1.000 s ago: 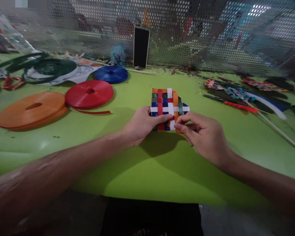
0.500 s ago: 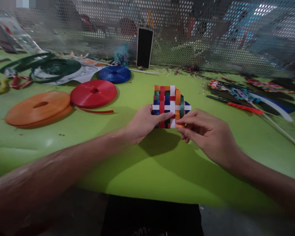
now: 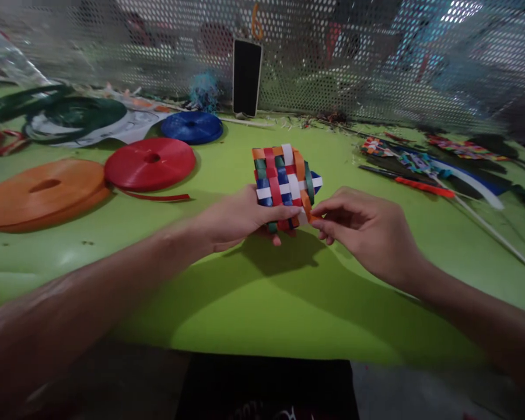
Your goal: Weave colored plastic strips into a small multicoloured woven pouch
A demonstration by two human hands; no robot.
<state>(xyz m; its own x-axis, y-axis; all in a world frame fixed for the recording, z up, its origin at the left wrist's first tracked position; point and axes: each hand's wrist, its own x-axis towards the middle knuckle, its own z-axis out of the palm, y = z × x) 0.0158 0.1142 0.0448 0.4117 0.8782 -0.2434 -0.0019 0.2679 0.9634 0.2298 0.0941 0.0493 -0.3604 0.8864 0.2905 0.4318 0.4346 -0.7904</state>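
A small woven piece of flat plastic strips (image 3: 282, 181), in red, white, blue, green and orange, is held above the green table. My left hand (image 3: 254, 219) grips it from the left, thumb across the front and fingertips showing below its lower edge. At its lower right corner my right hand (image 3: 354, 224) pinches the end of an orange strip (image 3: 308, 207) between thumb and forefinger. A blue and white pointed tip (image 3: 317, 182) sticks out on the right side of the weave. The back of the piece is hidden.
On the left lie rolls of strip: orange (image 3: 48, 192), red (image 3: 151, 163), blue (image 3: 192, 127) and green (image 3: 81, 114). A dark phone-like slab (image 3: 247, 77) leans on the perforated metal screen (image 3: 332, 64). Woven pieces (image 3: 415, 160), a red-orange pen-like tool (image 3: 424, 188) and a white stick (image 3: 492, 224) lie right.
The woven piece has tilted, its top leaning left, and the view has shifted slightly. More of my left fingertips show beneath it. My right hand still pinches at the lower right corner.
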